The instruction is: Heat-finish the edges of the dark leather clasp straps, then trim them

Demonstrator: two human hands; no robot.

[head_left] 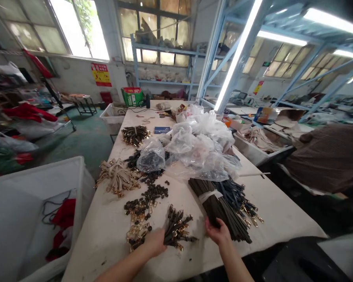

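Observation:
My left hand [155,242] grips a bundle of dark straps with gold metal clasps [176,231] on the cream table [106,243]. My right hand [219,231] holds the lower side of a thick bundle of dark strap strips [214,207], which has a white band around it. Beside that bundle lie dark straps with gold clasps [238,199]. Loose dark and gold hardware [141,207] is scattered left of my left hand. My hands are apart, each on its own bundle.
Crumpled clear plastic bags [200,145] heap across the table's middle, beside a beige strap bundle [116,176]. A large white bin [32,211] stands left of the table. A person in a brown garment [326,160] sits at the right, near a white tub [259,145].

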